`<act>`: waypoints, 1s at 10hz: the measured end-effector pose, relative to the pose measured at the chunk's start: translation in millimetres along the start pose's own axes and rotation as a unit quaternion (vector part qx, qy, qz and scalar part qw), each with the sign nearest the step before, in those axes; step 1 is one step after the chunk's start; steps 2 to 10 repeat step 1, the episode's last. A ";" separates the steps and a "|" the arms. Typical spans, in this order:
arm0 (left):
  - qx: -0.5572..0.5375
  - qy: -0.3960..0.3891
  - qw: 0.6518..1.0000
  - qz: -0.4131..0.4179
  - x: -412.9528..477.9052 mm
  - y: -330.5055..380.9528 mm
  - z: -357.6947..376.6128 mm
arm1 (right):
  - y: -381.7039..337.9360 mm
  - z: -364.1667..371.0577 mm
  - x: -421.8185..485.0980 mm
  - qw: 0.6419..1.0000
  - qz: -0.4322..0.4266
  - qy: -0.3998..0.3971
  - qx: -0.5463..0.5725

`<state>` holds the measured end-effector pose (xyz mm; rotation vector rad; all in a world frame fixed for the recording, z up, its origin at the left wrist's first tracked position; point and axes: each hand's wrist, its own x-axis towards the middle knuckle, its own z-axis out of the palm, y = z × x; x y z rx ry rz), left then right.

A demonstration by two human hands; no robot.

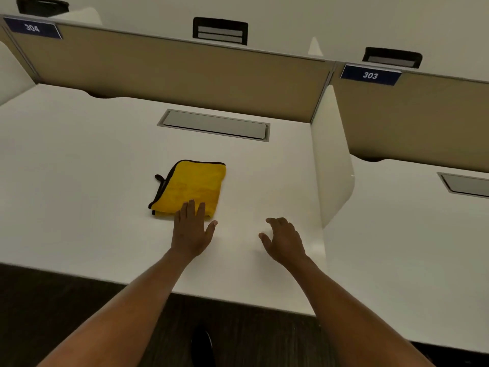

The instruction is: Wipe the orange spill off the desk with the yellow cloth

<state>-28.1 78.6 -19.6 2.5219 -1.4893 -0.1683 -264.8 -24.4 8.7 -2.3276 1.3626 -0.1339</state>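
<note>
We saw both bare arms reaching out over the white bench (79, 160). The left hand (191, 230) lay palm down with its grip spread flat, the fingertips (191, 205) resting on the near edge of the yellow cloth (189, 188) and the thumb angled out to the right on the bare bench top. The cloth was folded into a rough rectangle with a dark trim along its left side, and it stretched away from that hand toward the far partition; a small dark loop stuck out from its far-left corner.

The right hand (284, 239) was to the right of the left one, well apart from the cloth. Its grip was loosely spread, fingers curled a little, and it held nothing; we could not tell whether it touched the bench or hung just above it.

We could make out no orange spill on the surface; at most a faint pale tint showed beyond the right hand, too weak to name.

Farther out from both hands, a grey cable hatch (214, 125) sat flush in the bench. A white side divider (332, 154) stood to the right of the right hand, and a tan partition (172, 70) with the labels 304 and 303 closed off the far side.
</note>
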 end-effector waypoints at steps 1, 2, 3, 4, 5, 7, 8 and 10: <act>0.000 0.012 1.000 0.026 -29.4 35.4 11.7 | 35.8 -5.1 -26.6 0.999 -0.014 0.004 -0.035; 0.000 0.012 1.000 0.026 -29.4 35.4 11.7 | 35.8 -5.1 -26.6 0.999 -0.014 0.004 -0.035; 0.000 0.012 1.000 0.026 -29.4 35.4 11.7 | 35.8 -5.1 -26.6 0.999 -0.014 0.004 -0.035; 0.000 0.012 1.000 0.026 -29.4 35.4 11.7 | 35.8 -5.1 -26.6 0.999 -0.014 0.004 -0.035; 0.000 0.012 1.000 0.026 -29.4 35.4 11.7 | 35.8 -5.1 -26.6 0.999 -0.014 0.004 -0.035; 0.000 0.012 1.000 0.026 -29.4 35.4 11.7 | 35.8 -5.1 -26.6 0.999 -0.014 0.004 -0.035; 0.000 0.012 1.000 0.026 -29.4 35.4 11.7 | 35.8 -5.1 -26.6 0.999 -0.014 0.004 -0.035; 0.000 0.012 1.000 0.026 -29.4 35.4 11.7 | 35.8 -5.1 -26.6 0.999 -0.014 0.004 -0.035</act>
